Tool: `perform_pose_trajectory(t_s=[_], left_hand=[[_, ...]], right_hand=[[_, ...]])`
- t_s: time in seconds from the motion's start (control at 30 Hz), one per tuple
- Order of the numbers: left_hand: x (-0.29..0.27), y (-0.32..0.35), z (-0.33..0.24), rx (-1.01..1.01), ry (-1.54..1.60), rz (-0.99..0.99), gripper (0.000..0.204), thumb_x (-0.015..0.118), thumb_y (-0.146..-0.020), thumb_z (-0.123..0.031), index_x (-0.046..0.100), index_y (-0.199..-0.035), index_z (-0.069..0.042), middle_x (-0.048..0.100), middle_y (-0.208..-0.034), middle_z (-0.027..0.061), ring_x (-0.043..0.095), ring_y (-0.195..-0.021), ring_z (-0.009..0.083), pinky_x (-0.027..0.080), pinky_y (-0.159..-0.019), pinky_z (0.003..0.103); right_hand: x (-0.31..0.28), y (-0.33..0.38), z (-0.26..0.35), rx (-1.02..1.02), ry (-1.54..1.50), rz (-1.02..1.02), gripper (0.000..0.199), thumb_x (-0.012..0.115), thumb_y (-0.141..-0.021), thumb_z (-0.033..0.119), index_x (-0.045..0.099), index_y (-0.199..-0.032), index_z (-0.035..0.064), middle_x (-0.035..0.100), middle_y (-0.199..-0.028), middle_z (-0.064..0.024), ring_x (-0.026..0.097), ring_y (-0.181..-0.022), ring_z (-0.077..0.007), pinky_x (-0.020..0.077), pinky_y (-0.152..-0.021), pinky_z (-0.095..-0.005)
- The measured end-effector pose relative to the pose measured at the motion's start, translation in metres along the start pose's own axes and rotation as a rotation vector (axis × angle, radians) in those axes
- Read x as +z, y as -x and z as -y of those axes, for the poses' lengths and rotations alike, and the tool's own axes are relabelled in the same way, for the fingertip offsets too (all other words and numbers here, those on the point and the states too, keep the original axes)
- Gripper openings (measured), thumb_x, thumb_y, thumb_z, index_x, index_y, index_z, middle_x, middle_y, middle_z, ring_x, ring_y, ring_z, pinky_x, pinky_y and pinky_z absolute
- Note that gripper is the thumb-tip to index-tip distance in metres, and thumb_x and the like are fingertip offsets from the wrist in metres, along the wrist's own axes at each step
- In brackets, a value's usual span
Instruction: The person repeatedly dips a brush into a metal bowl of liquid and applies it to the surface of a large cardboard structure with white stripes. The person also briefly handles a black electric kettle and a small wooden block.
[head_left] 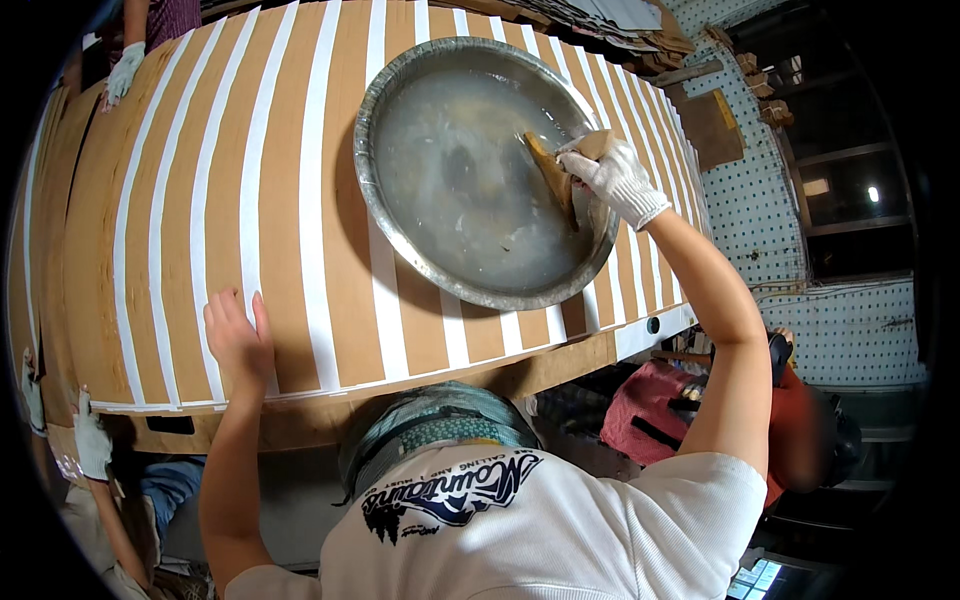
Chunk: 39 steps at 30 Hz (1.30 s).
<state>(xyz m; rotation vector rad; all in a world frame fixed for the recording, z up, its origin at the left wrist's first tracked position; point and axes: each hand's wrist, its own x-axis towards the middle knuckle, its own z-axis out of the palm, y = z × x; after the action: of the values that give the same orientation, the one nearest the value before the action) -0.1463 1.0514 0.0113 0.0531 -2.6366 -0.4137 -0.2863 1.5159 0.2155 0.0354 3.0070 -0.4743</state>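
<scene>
A large round metal basin [440,275] of cloudy greyish liquid stands on the table, over brown sheets [345,230] marked with white strips. My right hand [622,185], in a white knitted glove, is closed around the wooden handle of a wide brush [550,175]. The brush is tilted at the right side of the basin, its lower end at the liquid. My bare left hand [238,335] rests on the striped surface near the front edge, left of the basin, with its fingers stretched out and nothing held.
Gloved hands of other people are at the far left [123,75] and near left [93,445] of the table. A person in red [795,440] is at the right, beside a pink cloth [650,410]. Stacked sheets [620,30] lie behind the basin.
</scene>
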Motion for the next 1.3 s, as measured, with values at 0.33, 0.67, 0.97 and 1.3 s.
perform_pose_trajectory(t_s=[0.33,0.67,0.97,1.3], left_hand=[[0.005,0.001,0.003,0.011,0.038,-0.022,0.027,0.062,-0.095,-0.02,0.057,-0.108,0.003,0.058,-0.097,0.0194,0.055,-0.091,0.0387,0.045,-0.077,0.047],[0.001,0.003,0.002,-0.024,0.04,0.025,0.026,0.059,-0.097,-0.019,0.056,-0.109,0.003,0.06,-0.104,0.0192,0.055,-0.096,0.0378,0.045,-0.083,0.047],[0.004,0.003,0.006,0.001,0.036,-0.024,0.028,0.062,-0.095,-0.022,0.058,-0.108,0.001,0.057,-0.101,0.0167,0.055,-0.094,0.0361,0.046,-0.081,0.046],[0.006,0.006,0.008,-0.007,0.038,-0.051,0.028,0.063,-0.093,-0.022,0.057,-0.109,0.001,0.057,-0.099,0.0165,0.055,-0.093,0.0359,0.045,-0.079,0.046]], right_hand=[[0.009,0.025,0.027,0.444,-0.573,0.014,0.032,0.069,-0.09,0.031,0.068,-0.096,-0.0001,0.068,-0.072,-0.0079,0.062,-0.055,-0.0139,0.0498,-0.054,-0.027],[-0.023,0.031,0.051,0.183,-0.911,0.04,0.031,0.063,-0.098,0.03,0.067,-0.112,0.0028,0.067,-0.077,-0.0041,0.059,-0.064,-0.0123,0.0488,-0.062,-0.026],[-0.048,-0.027,0.069,-0.222,-0.381,0.005,0.029,0.071,-0.086,0.02,0.076,-0.111,0.0073,0.072,-0.084,-0.0051,0.064,-0.072,-0.0094,0.0543,-0.068,-0.0263],[-0.006,-0.05,0.098,-0.398,0.164,0.187,0.03,0.071,-0.087,0.02,0.075,-0.116,0.0138,0.075,-0.102,-0.0087,0.07,-0.09,-0.0172,0.0545,-0.086,-0.0286]])
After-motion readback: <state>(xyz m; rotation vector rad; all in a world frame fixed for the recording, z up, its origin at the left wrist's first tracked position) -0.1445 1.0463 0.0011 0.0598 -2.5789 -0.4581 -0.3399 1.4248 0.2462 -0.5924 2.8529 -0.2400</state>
